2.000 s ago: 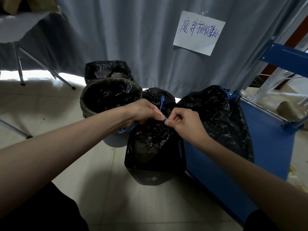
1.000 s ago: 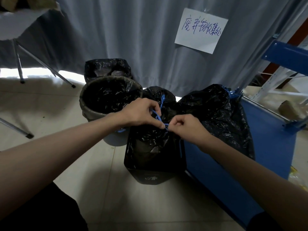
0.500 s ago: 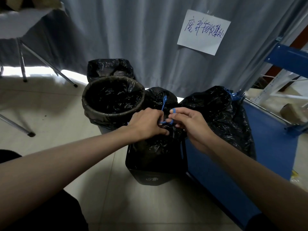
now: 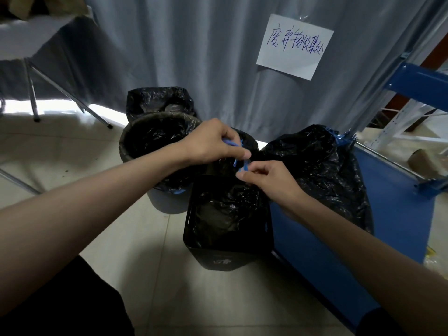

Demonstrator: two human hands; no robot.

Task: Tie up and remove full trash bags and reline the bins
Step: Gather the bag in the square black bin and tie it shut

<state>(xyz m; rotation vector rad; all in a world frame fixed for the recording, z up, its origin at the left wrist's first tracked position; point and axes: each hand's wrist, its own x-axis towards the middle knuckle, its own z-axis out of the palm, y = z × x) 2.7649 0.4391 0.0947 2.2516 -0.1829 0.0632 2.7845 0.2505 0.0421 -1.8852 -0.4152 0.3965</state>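
Head view, the only one: at the middle of the frame both hands work over the square black plastic bin (image 4: 228,253) and the black trash bag (image 4: 225,214) sitting inside it. The left hand (image 4: 213,144) has lifted and shifted up-left since half a second ago, fingers curled round one blue drawstring end (image 4: 230,143). The right hand (image 4: 269,180) has dropped just below it, fingers narrowed to a pinch on the other blue strand (image 4: 244,167). A moment back the hands were bunched together at the bag's neck; now they are drawing apart, which looks to me like a knot being pulled tight. The bag is not yet out of its bin, so lifting and relining remain. Left of centre stands a round lined bin (image 4: 135,151); right of centre slumps a tied black sack (image 4: 322,170) against a blue rack (image 4: 388,214).
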